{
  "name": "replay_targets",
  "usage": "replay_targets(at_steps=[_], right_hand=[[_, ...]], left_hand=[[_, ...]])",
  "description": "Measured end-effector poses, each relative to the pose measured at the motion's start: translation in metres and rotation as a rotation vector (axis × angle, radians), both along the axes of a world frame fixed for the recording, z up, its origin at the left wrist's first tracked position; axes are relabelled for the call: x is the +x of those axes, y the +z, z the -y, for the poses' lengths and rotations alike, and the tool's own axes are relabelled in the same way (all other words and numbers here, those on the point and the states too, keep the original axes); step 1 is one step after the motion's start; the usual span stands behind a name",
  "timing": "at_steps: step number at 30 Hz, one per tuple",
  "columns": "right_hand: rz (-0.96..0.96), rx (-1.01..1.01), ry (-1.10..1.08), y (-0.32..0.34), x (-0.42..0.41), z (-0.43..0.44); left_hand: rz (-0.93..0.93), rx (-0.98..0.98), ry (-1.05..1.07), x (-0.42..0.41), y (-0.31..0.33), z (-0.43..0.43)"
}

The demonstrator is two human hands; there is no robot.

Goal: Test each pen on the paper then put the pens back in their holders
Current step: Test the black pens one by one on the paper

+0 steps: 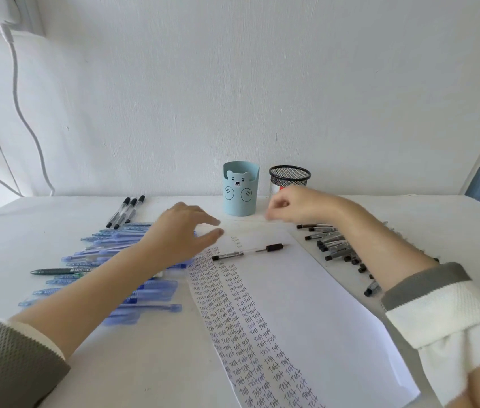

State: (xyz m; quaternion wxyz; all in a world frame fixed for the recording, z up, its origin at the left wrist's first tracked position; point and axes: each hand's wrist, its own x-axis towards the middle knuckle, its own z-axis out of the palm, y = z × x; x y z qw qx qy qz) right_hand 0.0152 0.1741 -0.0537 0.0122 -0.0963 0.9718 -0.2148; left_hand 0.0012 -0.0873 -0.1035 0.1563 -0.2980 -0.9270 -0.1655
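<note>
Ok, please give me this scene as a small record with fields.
paper: white, columns of "Test" on its left part
pen on paper: one, black
blue pens: heap left of the paper
black pens: row right of the paper
holders: blue bear cup, black mesh cup; no pens stick out
left hand: open, above the paper's left edge
right hand: fingers curled, blurred

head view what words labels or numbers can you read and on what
"Test": handwritten repeatedly in columns on the white paper sheet.
Print on the blue plastic pens and black-capped clear pens: too blurred to read.
Light blue bear pen holder: drawn face, no words.
</note>
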Motion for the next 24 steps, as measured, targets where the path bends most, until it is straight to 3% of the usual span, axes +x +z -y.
replay_targets(at_steps=[3,5,8,12,16,18,20,24], right_hand=[[-0.090,0.195,-0.253,-0.004,-0.008,-0.036],[-0.051,0.270,-0.328,-0.011,-0.010,-0.048],[0.015,0.351,-0.337,-0.019,-0.012,-0.054],[-0.039,0.450,-0.375,-0.025,-0.011,-0.051],[-0.039,0.466,-0.380,-0.025,-0.013,-0.050],[-0.032,0.474,-0.381,-0.025,-0.012,-0.048],[-0.064,0.498,-0.368,-0.024,-0.011,-0.045],[-0.139,0.466,-0.311,-0.006,-0.005,-0.037]], left_hand=[[0.190,0.065,-0.155,0.013,-0.002,-0.016],[0.194,0.026,-0.201,0.016,-0.006,-0.025],[0.109,0.017,-0.234,0.013,-0.011,-0.027],[-0.077,0.085,-0.200,0.000,-0.005,-0.014],[-0.348,0.344,-0.146,-0.019,0.025,0.017],[-0.387,0.528,-0.024,-0.031,0.040,0.033],[-0.286,0.524,0.181,-0.046,0.047,0.048],[0.054,0.276,0.429,-0.067,0.026,0.065]])
